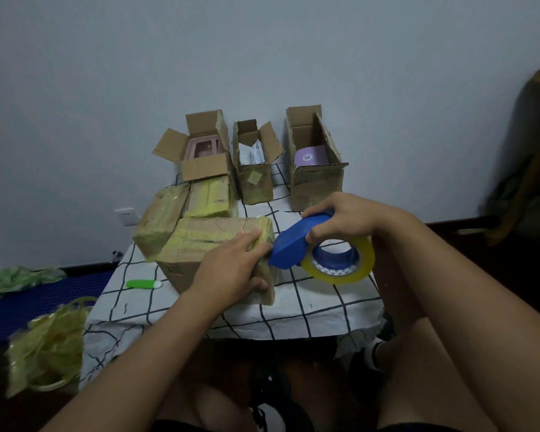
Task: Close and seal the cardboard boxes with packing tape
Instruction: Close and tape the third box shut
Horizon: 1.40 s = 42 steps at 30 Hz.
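A closed cardboard box (197, 247) wrapped in yellowish tape sits at the front middle of the table. My left hand (231, 266) lies over its near right corner, fingers on top and thumb down the front face. My right hand (340, 216) grips a blue tape dispenser (296, 241) carrying a roll of yellowish tape (340, 260), its nose touching the box's right edge. Two more taped boxes (159, 219) (211, 198) lie behind it. Three open boxes stand at the back: left (200, 166), middle (256, 182) and right (318, 179).
A green and white utility knife (142, 284) lies on the checked tablecloth (325, 304) left of the front box. A heap of used tape (47, 344) sits at lower left beside a blue mat (28, 304). A wall socket (126, 216) is behind the table.
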Each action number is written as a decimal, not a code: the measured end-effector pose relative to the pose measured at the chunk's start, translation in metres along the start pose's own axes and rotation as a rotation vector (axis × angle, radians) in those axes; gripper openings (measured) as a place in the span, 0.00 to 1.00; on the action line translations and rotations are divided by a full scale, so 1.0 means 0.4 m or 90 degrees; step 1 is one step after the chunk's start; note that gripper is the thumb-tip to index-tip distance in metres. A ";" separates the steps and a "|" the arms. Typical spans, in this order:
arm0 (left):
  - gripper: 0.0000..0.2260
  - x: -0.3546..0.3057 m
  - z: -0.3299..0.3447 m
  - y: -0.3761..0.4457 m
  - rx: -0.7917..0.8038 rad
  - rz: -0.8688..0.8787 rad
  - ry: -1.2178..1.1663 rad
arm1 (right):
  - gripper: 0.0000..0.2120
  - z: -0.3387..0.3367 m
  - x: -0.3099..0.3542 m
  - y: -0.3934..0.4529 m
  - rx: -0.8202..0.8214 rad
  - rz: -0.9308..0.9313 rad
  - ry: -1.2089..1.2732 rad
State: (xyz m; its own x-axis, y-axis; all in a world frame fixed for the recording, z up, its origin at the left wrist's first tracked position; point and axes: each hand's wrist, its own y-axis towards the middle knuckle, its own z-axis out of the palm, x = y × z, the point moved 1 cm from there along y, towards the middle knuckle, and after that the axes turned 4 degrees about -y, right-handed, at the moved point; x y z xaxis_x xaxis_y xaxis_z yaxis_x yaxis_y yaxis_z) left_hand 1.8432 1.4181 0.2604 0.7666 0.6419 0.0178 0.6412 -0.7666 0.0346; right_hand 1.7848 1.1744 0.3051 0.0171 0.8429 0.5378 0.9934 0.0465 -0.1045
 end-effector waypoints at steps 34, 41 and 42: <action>0.42 -0.006 0.021 0.014 -0.044 0.007 0.014 | 0.32 0.278 -0.072 0.027 -0.487 0.208 0.184; 0.44 0.023 0.023 0.009 -0.005 -0.070 -0.051 | 0.32 0.281 -0.071 0.016 -0.508 0.205 0.201; 0.43 0.030 0.019 0.009 0.006 -0.085 -0.039 | 0.32 0.281 -0.070 0.016 -0.510 0.206 0.205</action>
State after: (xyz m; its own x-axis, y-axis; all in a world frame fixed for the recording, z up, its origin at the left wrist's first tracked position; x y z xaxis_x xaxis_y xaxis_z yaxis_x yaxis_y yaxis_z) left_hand 1.8549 1.4230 0.2533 0.6754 0.7360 -0.0469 0.7373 -0.6751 0.0226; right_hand 1.7780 1.2115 0.1952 0.2184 0.5544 0.8031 0.7139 -0.6519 0.2559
